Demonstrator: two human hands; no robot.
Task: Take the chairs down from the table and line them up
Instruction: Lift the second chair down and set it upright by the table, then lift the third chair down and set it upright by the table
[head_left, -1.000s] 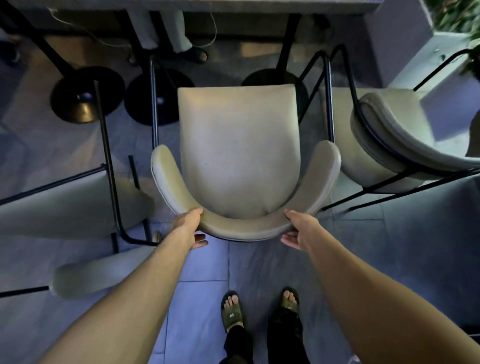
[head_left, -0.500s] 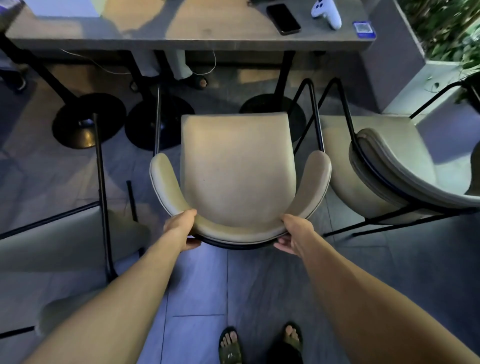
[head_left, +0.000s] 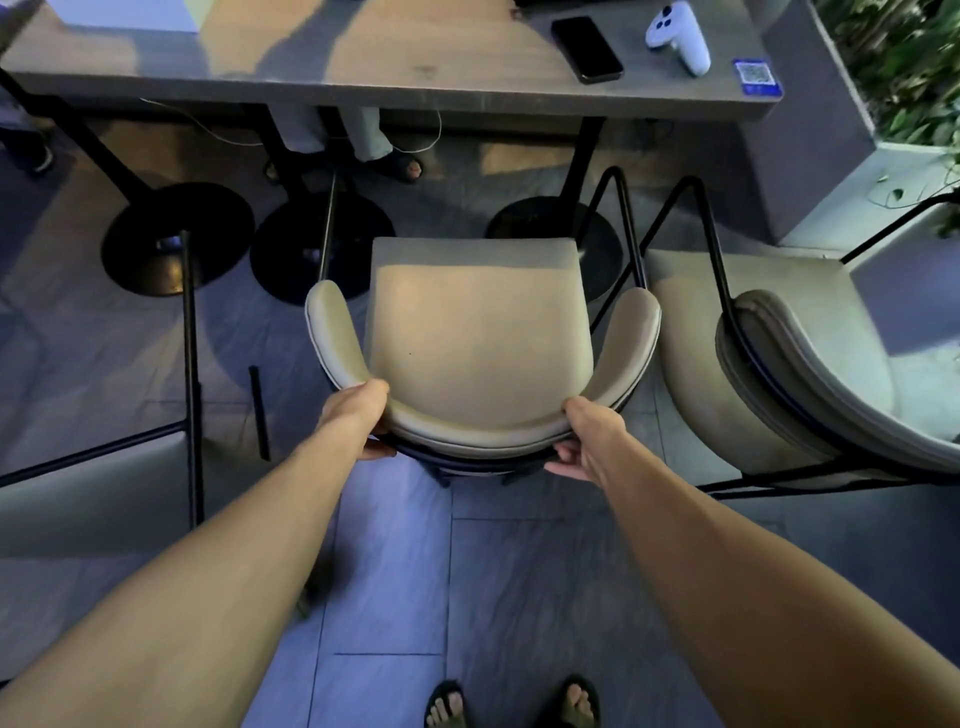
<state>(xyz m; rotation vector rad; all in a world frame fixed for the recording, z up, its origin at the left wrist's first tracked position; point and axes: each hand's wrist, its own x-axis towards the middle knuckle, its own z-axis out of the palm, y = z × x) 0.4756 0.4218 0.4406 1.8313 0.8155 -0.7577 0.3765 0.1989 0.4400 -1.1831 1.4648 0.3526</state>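
A beige padded chair with a curved backrest and black metal legs stands upright on the tiled floor, facing the wooden table. My left hand grips the left side of its backrest and my right hand grips the right side. A second beige chair lies tipped with its legs toward me at the right. A third beige chair lies at the left, partly hidden by my left arm.
On the table lie a black phone, a white controller and a blue QR card. Round black table bases stand on the floor. A person's feet show under the table. A planter wall rises at the right.
The chair has moved forward toward the table with both hands on its backrest. The view has tilted up, showing the tabletop, and my feet have dropped to the bottom edge.
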